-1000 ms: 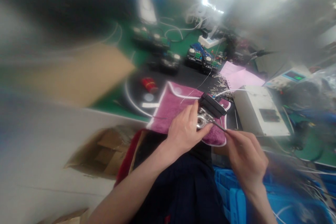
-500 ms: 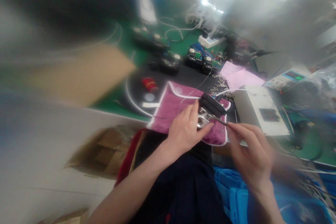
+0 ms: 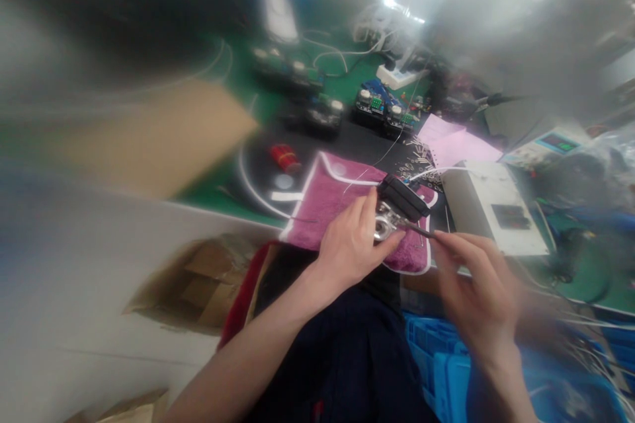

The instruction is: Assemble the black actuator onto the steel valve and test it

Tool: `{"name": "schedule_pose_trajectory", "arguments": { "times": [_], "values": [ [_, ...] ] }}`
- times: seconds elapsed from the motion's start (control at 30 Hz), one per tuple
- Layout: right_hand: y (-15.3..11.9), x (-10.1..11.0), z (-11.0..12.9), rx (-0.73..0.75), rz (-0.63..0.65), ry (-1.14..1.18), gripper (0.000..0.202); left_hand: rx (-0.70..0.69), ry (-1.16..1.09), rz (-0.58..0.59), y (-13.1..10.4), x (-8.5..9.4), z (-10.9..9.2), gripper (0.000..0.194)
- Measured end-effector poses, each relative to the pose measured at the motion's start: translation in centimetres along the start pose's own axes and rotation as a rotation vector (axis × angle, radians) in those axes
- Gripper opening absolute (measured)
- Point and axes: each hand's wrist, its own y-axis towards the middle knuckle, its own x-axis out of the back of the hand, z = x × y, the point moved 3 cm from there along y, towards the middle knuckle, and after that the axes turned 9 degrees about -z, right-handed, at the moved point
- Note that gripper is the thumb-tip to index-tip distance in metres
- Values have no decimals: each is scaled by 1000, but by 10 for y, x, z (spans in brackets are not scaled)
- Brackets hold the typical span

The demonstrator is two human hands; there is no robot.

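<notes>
On a purple cloth [image 3: 310, 211] with white edging lies a device with a black housing [image 3: 403, 197] and a silvery metal body [image 3: 383, 226]. My left hand [image 3: 350, 238] is wrapped round the metal body from the left, its thumb along the near side. Between the thumb and fingers of my right hand [image 3: 473, 284] is a thin dark rod-like tool [image 3: 421, 230]. The tool's far end meets the metal part just below the black housing; its exact tip is hard to make out.
Beyond the cloth lie many loose screws [image 3: 419, 155] and pink paper sheets [image 3: 459, 142]. Black units with circuit boards [image 3: 372, 104] stand further back. A red spool [image 3: 285, 157] is left of the cloth, a white box [image 3: 501, 211] right. Blue crates [image 3: 436, 344] sit below.
The whole view has shifted very slightly. Both hands keep nearly the same hold, with the tool still against the metal part.
</notes>
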Motion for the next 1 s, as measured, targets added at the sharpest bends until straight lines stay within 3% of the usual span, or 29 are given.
{"name": "schedule_pose_trajectory", "arguments": {
  "times": [0.73, 1.0],
  "values": [
    [-4, -13, -5, 1, -11, -39, 28, 5, 6, -7, -1, -1, 1, 84],
    [-18, -15, -10, -51, 29, -36, 24, -11, 12, -17, -1, -2, 1, 85]
  ]
}}
